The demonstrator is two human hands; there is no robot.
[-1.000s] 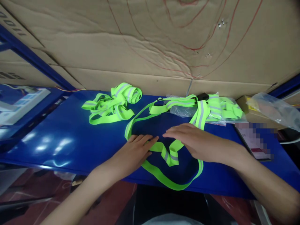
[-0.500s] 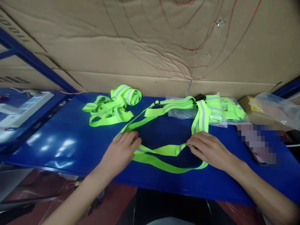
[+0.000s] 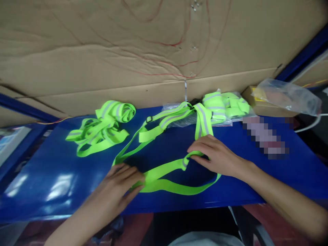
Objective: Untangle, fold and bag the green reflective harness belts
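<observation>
The person's pale clothing (image 3: 205, 240) shows nearest, on the near side of the looped strap (image 3: 166, 186), a bright green band with a grey stripe that lies open on the blue table (image 3: 46, 171), close to the front edge. At the strap's left end I can see the left hand (image 3: 124, 182), fingers curled down and closed around the band, which comes out between them and the thumb. At the strap's right side the right hand (image 3: 215, 153) pinches the inner band between thumb and fingers, and that length runs nearly straight across to the left hand. Right of the strap lies a flat item (image 3: 266, 136) (too blotted out for me to say what it is). On the strap's far left run sits a black buckle (image 3: 149, 119). Left of the strap and farther back is a tangled heap of matching straps (image 3: 102, 128). Just behind the strap's far end are packets of folded green straps (image 3: 215, 104), and beyond its right side a cardboard box (image 3: 271, 109) with a crumpled plastic bag (image 3: 289, 95) over it. Farthest behind the strap stands a cardboard panel (image 3: 102, 78) marked with red curved lines.
</observation>
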